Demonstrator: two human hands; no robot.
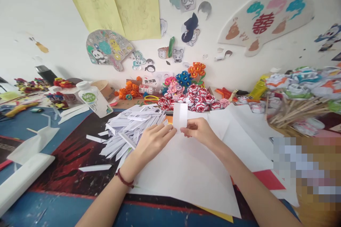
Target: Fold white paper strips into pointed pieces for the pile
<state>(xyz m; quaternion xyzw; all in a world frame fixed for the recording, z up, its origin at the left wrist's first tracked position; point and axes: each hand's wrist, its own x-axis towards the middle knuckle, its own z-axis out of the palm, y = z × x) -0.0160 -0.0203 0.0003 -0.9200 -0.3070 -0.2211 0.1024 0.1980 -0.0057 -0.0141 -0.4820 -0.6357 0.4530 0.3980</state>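
A small white piece of paper (180, 113) with a crease along it stands upright between my two hands. My right hand (199, 131) pinches its lower right edge between thumb and fingers. My left hand (156, 136), with a dark red bracelet at the wrist, is closed at the lower left corner of the same piece; its thumb is hidden. Beneath both hands lie large white paper sheets (186, 170). Left of my left hand is a heap of folded white paper strips (133, 124), with a few loose strips beside it.
A white bottle (94, 99) leans behind the heap. Red-and-white paper flowers (198, 97) and orange flowers (129, 90) line the wall. Flowers on sticks (282, 110) lie at right. A white roll-like object (23, 184) lies at left on the blue table (149, 216).
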